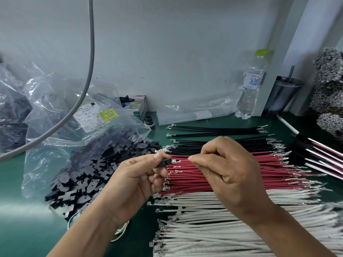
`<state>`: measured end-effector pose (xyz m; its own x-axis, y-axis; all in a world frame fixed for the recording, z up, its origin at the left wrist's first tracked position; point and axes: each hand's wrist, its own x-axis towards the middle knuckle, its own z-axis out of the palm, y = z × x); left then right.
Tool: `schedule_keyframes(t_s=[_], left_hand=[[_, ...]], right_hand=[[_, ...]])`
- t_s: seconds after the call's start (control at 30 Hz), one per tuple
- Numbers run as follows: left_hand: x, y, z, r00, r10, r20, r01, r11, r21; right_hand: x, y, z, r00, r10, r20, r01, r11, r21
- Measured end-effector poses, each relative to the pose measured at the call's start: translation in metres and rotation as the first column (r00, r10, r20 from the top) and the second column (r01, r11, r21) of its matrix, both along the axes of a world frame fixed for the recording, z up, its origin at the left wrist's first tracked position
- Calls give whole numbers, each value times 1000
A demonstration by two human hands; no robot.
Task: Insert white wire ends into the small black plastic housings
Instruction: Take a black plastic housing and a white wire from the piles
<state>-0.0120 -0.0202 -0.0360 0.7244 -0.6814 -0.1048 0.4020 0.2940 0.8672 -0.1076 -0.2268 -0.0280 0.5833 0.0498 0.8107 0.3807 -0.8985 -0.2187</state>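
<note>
Left hand [137, 175]: reaching in from bottom left, palm turned up and inward, thumb on top; grip pinching a small black plastic housing [165, 161] between thumb and curled fingers, above the red wires.
Right hand [225, 169]: coming in from bottom right, back of hand facing the camera, fingers curled; thumb and forefinger pinched together at the tips, pointing left toward the housing; whatever is being pinched too thin to make out.
Black housing: being held just above the desk [22, 229], its open side facing right toward the right fingertips; near them but apart.
White wires [213, 236]: lying in a flat row at bottom right, long axes running left to right, metal terminals at the left ends.
Red wires [194, 179]: lying in a band just beyond the white ones, same left-right axis, passing under both hands.
Black wires [219, 129]: lying farthest back, parallel to the rest.
Loose housings [89, 175]: spilling in a black heap from a clear plastic bag [61, 115] at left.
Water bottle [249, 86]: standing upright against the back wall, beside a dark tumbler [282, 95].
</note>
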Motion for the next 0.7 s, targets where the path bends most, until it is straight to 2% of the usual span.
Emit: schedule_keyframes(t_s=[0.17,0.37,0.63,0.7], left_hand=[[-1,-1,-1,1000,8,-7,-8,1000,-6],[0,0,1,1000,13,-16,-13,1000,-18],[1,1,-2,1000,1,-15,-2,1000,-24],[2,1,-3,1000,-3,-8,3,1000,-25]], right_hand=[[0,3,-1,1000,11,-14,-10,995,94],[2,3,-3,1000,-10,-15,11,998,57],[0,5,-2,999,21,-27,-18,992,125],[0,5,-2,999,16,-28,-14,996,91]])
